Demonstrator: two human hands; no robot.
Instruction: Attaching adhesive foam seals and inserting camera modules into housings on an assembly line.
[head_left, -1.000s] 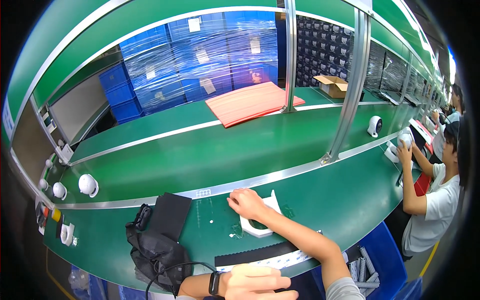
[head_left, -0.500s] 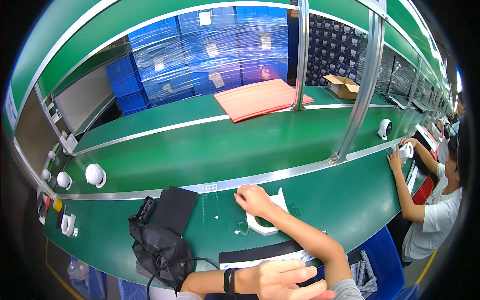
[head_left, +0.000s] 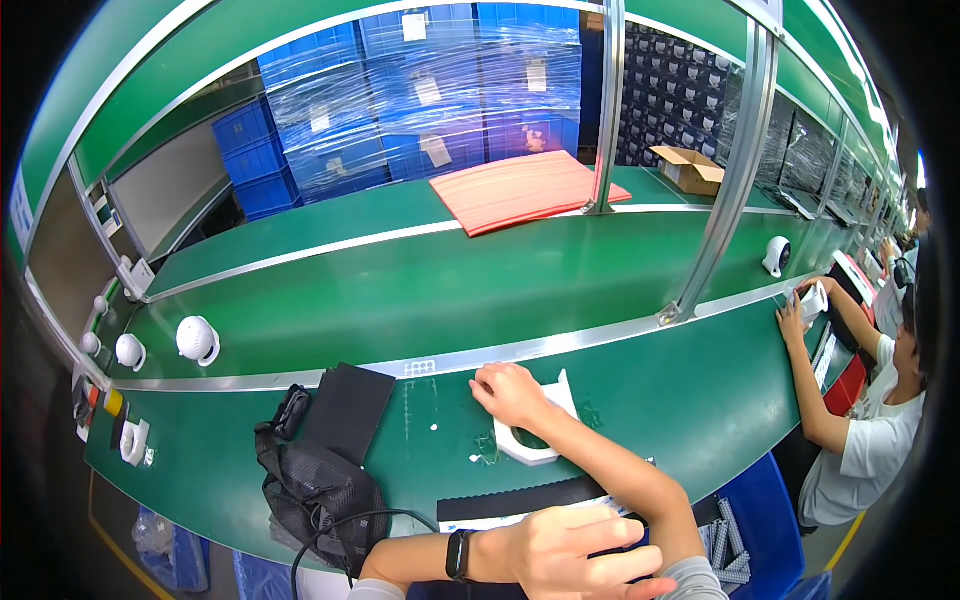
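Note:
My right hand (head_left: 510, 394) is at the back of the bench, its wrist over the white ring-shaped holder (head_left: 532, 456). Its fingers are curled down and closed; whatever they hold, if anything, is hidden beneath them. My left hand (head_left: 580, 553), with a black band (head_left: 458, 555) on its wrist, hovers close to the near edge. Its fingers are bent but apart, and nothing shows in them. Just beyond it lies a black strip with a toothed edge (head_left: 530, 503), beside a white printed strip (head_left: 480, 523) that the hand partly covers.
A black mesh bag (head_left: 320, 490) and a flat black sheet (head_left: 350, 412) lie at left. White round cameras (head_left: 198, 340) stand on the raised strip beyond. A metal post (head_left: 730, 180) rises at right, near a co-worker (head_left: 865, 420). A blue bin (head_left: 770, 510) sits below the bench edge.
My left hand has shifted slightly, its fingers bending a little more. My right hand stays beside the white holder. The whole view has tilted slightly.

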